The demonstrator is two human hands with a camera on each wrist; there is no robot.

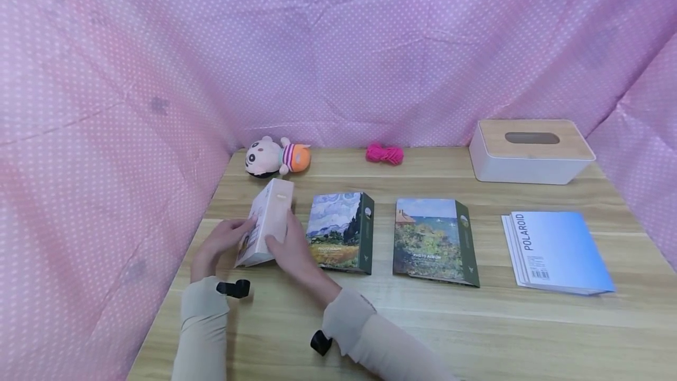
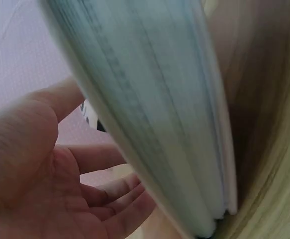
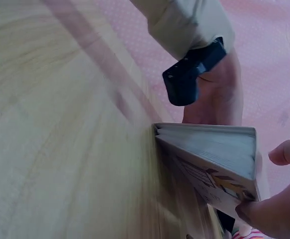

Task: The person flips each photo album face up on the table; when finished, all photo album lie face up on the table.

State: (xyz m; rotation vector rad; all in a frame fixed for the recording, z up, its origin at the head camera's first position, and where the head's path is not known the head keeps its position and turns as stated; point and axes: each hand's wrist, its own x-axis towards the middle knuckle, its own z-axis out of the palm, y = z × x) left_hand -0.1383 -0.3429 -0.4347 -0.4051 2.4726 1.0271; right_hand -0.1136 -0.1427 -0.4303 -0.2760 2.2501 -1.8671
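We have the white album [image 1: 278,210], spine up and leaning, at the left of the table [image 1: 449,334]; our right hand [image 1: 293,249] pinches it, thumb on the spine, fingers at the right cover, while our left hand [image 1: 224,240], fingers loosely spread, touches the other cover; to the right lie the cypress album [image 1: 333,231], the seaside album [image 1: 429,240] and the blue POLAROID album [image 1: 566,251]; behind, we see a plush doll [image 1: 268,157], pink yarn [image 1: 384,154] and a tissue box [image 1: 523,169]; beyond hangs dotted pink cloth [image 1: 338,46].
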